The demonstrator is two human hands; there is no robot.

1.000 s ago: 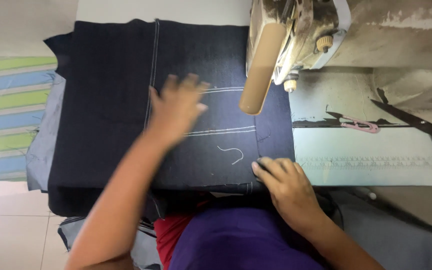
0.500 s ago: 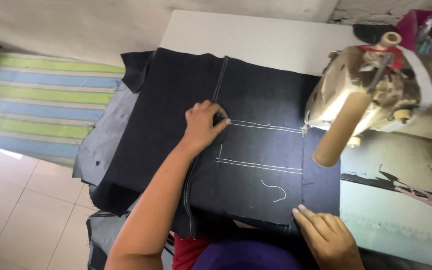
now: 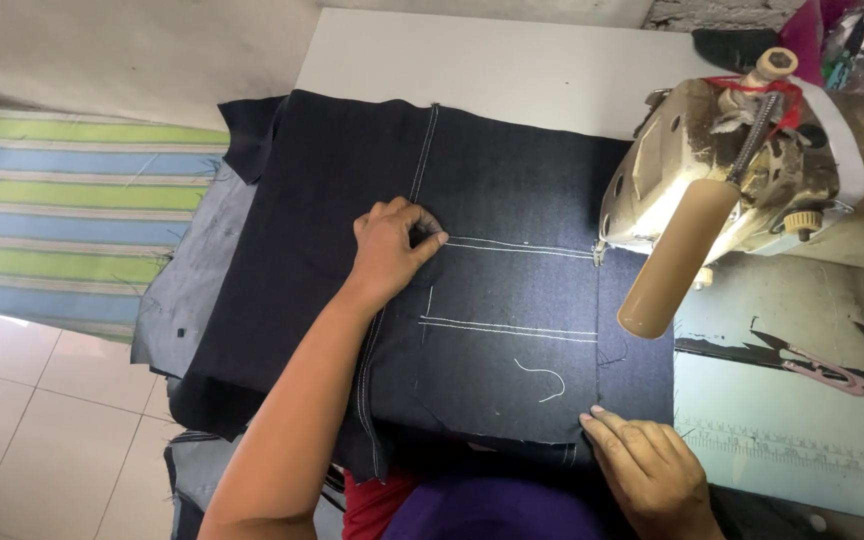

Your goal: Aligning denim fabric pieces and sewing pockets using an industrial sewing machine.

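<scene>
At the far left a striped mat in green, blue and grey bands [image 3: 62, 215] lay on the floor, with pale square floor tiles [image 3: 42, 430] below it. Just right of the mat, a loose pile of grey and dark cloth pieces [image 3: 187, 300] hung off the table's edge.

The dark navy denim panel with pale stitched seams [image 3: 512, 190] lay spread flat over the white table top [image 3: 492, 60], covering most of its near half. A vertical double seam ran down the panel's middle, and two horizontal stitch lines ran from it toward the machine. A short loose white thread [image 3: 542, 378] lay curled on the denim near the lower right corner.

The left hand [image 3: 387, 250] rested on the panel where the vertical seam met the upper horizontal stitch line, fingers curled and pinched on the cloth there. The two hands were well apart.

The right hand [image 3: 652, 475] lay at the panel's lower right corner, fingers together and flat, their tips pressing the denim's near edge; it gripped nothing that could be seen.

Further right stood the worn cream-coloured sewing machine head [image 3: 732, 170], with a tan cylindrical handle [image 3: 667, 265] jutting toward the camera over the denim's right edge. On the pale green machine bed beyond it lay small pink-handled thread snips [image 3: 832, 372].
</scene>
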